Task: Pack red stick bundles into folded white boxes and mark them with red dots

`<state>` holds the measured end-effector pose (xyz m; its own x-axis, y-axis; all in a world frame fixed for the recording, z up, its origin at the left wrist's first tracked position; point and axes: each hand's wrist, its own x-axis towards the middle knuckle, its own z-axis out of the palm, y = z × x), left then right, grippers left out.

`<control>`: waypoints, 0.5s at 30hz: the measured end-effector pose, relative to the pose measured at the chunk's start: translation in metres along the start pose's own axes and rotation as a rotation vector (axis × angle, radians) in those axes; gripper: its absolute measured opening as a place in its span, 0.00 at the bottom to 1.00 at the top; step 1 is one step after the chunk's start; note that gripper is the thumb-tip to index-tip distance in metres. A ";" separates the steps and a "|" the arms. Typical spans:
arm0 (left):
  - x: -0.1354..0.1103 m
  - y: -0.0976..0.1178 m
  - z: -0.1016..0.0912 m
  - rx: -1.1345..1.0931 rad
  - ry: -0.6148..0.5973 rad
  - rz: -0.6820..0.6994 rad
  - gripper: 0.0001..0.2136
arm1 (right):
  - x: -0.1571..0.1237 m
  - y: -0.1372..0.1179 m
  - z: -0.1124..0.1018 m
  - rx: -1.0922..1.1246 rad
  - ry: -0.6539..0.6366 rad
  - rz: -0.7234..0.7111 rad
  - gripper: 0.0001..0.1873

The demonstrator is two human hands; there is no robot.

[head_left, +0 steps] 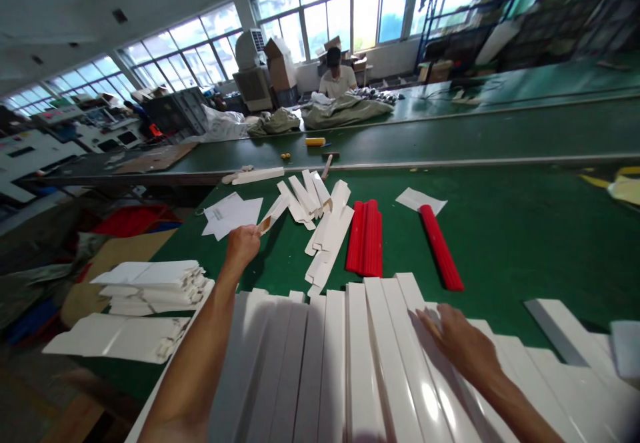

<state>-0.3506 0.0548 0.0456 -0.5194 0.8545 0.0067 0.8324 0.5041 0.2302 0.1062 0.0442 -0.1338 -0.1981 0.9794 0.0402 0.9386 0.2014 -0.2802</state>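
Observation:
My left hand (pixel 243 246) is raised over the green table mat (pixel 500 229), shut on the end of a narrow white cardboard box (pixel 273 215) with an orange-brown patch near my fingers. My right hand (pixel 463 346) lies flat with fingers apart on a row of long glossy white folded boxes (pixel 360 363), which fills the near edge of the mat. Loose white box pieces (pixel 325 243) lie between my hands, next to a bundle of red rods (pixel 364 237). A single red rod (pixel 441 247) lies on a white sheet (pixel 419 200).
Stacks of flattened white boxes (pixel 150 287) stand at the left edge. Loose papers (pixel 231 217) lie on the mat. Behind it runs a long green conveyor belt (pixel 400 139) with a yellow roll (pixel 315 141). Beyond, a seated co-worker (pixel 337 76) faces fabric bags (pixel 345 111).

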 end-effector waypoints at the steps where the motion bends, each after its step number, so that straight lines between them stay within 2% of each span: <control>1: -0.009 0.009 -0.028 -0.018 0.021 0.061 0.16 | 0.006 -0.007 -0.013 -0.005 0.056 0.038 0.30; 3: -0.033 0.030 -0.080 -0.056 0.033 0.176 0.16 | 0.018 -0.023 -0.048 0.050 0.242 -0.043 0.37; 5: -0.060 0.058 -0.120 -0.155 -0.039 0.357 0.16 | 0.026 -0.039 -0.092 0.099 0.458 -0.201 0.47; 7: -0.082 0.091 -0.143 -0.251 -0.187 0.513 0.15 | 0.026 -0.048 -0.133 0.089 0.607 -0.274 0.55; 9: -0.096 0.125 -0.147 -0.337 -0.386 0.595 0.12 | 0.021 -0.050 -0.163 0.082 0.664 -0.309 0.60; 11: -0.102 0.157 -0.140 -0.415 -0.600 0.641 0.11 | 0.013 -0.044 -0.180 0.151 0.600 -0.370 0.62; 12: -0.103 0.172 -0.133 -0.447 -0.697 0.670 0.11 | 0.009 -0.038 -0.184 0.229 0.500 -0.396 0.61; 13: -0.102 0.186 -0.125 -0.470 -0.782 0.707 0.11 | 0.005 -0.031 -0.186 0.341 0.352 -0.410 0.58; 15: -0.099 0.212 -0.108 -0.478 -0.900 0.786 0.11 | -0.003 -0.014 -0.187 0.619 -0.064 -0.410 0.49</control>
<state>-0.1442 0.0634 0.1991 0.5451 0.7775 -0.3138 0.6054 -0.1061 0.7888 0.1463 0.0422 0.0493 -0.5318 0.8212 0.2068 0.4591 0.4848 -0.7445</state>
